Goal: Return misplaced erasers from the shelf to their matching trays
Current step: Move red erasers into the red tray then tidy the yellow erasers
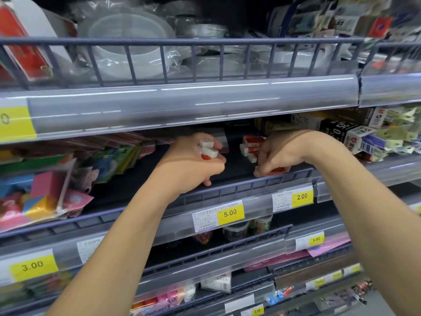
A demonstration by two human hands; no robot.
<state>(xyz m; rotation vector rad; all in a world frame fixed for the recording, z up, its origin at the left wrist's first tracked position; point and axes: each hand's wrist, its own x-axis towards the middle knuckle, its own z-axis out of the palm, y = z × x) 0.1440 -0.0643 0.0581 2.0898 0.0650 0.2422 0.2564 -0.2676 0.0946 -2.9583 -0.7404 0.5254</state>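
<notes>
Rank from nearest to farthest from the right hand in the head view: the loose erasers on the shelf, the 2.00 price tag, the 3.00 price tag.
From the right hand:
1. Loose erasers, just left of its fingers on the same shelf.
2. 2.00 price tag, on the rail directly below.
3. 3.00 price tag, far lower left, one shelf down.

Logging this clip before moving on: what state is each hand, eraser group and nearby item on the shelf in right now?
Left hand: grips several red-sleeved white erasers, held above the shelf.
Right hand: pinches one red-and-white eraser at the grey shelf rail.
Loose red-sleeved erasers: lying on the shelf between the hands.
Yellow 5.00 price tag: seated in the rail.
</notes>
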